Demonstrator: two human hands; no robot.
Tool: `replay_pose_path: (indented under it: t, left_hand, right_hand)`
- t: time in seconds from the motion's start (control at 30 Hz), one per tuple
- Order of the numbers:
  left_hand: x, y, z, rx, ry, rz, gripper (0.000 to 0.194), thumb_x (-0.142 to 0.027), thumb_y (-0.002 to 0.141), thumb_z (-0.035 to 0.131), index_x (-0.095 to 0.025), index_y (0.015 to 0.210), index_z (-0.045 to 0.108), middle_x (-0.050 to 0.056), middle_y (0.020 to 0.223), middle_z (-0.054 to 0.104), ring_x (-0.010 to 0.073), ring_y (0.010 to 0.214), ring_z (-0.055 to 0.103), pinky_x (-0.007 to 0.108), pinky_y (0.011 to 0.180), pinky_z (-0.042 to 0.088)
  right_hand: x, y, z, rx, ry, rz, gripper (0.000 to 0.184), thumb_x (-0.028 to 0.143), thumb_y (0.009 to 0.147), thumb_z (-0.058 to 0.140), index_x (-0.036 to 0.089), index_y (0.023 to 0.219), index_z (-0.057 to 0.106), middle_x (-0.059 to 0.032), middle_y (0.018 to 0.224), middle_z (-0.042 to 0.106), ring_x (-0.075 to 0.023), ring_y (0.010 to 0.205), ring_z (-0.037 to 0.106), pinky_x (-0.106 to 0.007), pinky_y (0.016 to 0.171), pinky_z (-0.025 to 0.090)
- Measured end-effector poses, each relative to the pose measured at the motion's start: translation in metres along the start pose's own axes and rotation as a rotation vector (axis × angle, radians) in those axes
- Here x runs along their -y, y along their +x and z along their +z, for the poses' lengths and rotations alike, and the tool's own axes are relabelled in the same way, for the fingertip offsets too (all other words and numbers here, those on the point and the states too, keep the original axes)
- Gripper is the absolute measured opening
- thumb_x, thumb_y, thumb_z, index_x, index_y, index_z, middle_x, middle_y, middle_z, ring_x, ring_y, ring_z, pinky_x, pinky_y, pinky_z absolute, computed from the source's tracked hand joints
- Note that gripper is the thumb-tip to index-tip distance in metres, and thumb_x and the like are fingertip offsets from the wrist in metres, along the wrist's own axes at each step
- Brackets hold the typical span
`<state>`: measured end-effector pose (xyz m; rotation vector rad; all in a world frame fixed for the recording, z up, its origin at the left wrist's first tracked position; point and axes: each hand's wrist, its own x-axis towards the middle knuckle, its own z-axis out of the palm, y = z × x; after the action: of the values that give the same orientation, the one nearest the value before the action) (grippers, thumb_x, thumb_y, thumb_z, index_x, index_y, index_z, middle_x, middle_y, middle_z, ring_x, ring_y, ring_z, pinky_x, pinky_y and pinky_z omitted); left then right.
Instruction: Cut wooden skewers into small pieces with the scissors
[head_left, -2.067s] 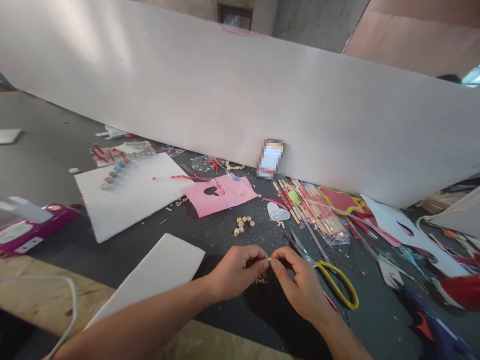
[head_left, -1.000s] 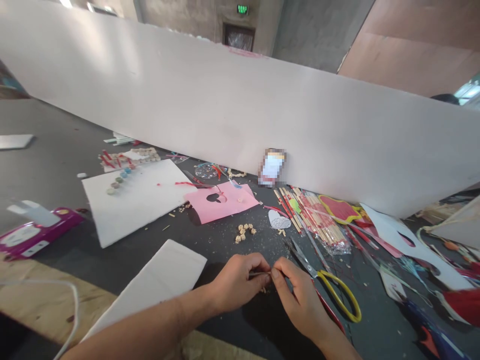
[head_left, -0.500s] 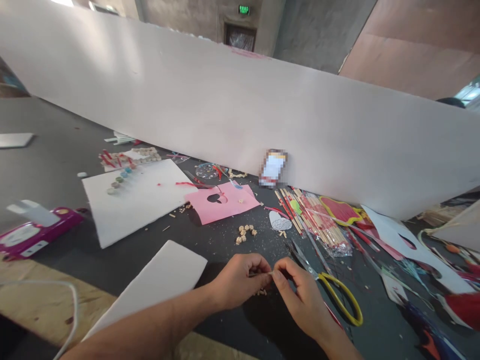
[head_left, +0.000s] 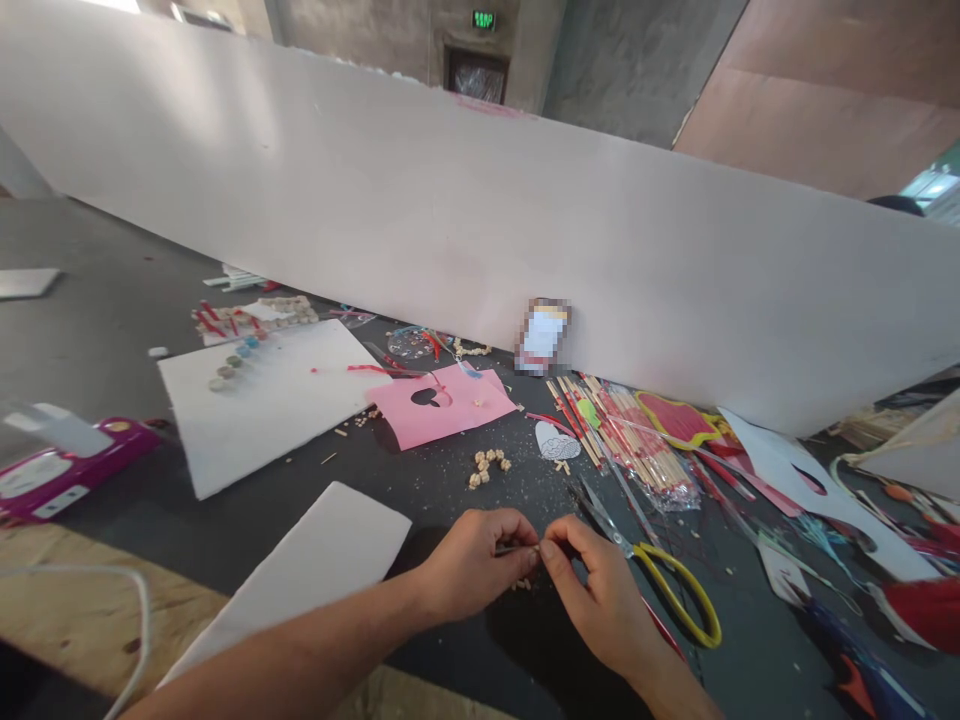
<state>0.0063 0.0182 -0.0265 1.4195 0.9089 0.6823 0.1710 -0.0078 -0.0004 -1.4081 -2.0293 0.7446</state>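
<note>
My left hand (head_left: pixel 480 562) is closed in a pinch around a thin wooden stick (head_left: pixel 508 549), most of which its fingers hide. Fingertip to fingertip with it, my right hand (head_left: pixel 592 590) pinches at the stick's other end. Small cut wooden pieces (head_left: pixel 523 585) lie on the dark tabletop just below the fingers. Beyond the hands is a small heap of pale wooden clusters (head_left: pixel 487 467). Scissors with yellow handles (head_left: pixel 686 600) lie right beside my right hand, blades pointing away.
A white foam board (head_left: pixel 322 535) lies by my left forearm, with a larger white board (head_left: pixel 262 410) holding paint pots behind it. Pink paper (head_left: pixel 442 405), a bundle of red-tipped sticks (head_left: pixel 637 440) and a propped phone (head_left: pixel 542 337) stand further back. A tall white panel (head_left: pixel 450 210) closes off the rear.
The view has shifted very slightly. Both hands stay pinched together in the same place, with only a small movement of the fingertips.
</note>
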Motion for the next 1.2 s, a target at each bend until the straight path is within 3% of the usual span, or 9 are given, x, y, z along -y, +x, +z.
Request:
replay_pose_path:
  t: [0.53,1.2]
  left_hand:
    - [0.0002,0.0026,0.0002,-0.010,0.063,-0.054,0.017,-0.027,0.070,0.056,-0.014,0.080,0.061,-0.001,0.065,0.061,0.0110,0.060,0.054,0.019,0.053,0.039]
    - [0.0005,0.0030,0.0008,-0.005,-0.053,-0.040,0.018,-0.029,0.075,0.054,-0.013,0.080,0.059,0.002,0.068,0.062,0.0102,0.059,0.054,0.020,0.054,0.041]
  right_hand:
    - [0.0000,0.0033,-0.0015,0.013,0.053,0.078,0.019,0.028,0.088,0.042,0.019,0.073,0.050,0.0033,0.064,0.050,-0.0100,0.059,0.046,-0.020,0.054,0.036]
    - [-0.0016,0.0036,-0.0017,0.004,0.053,0.089,0.021,0.032,0.089,0.040,0.019,0.074,0.049,0.0034,0.064,0.049,-0.0100,0.058,0.044,-0.020,0.053,0.034]
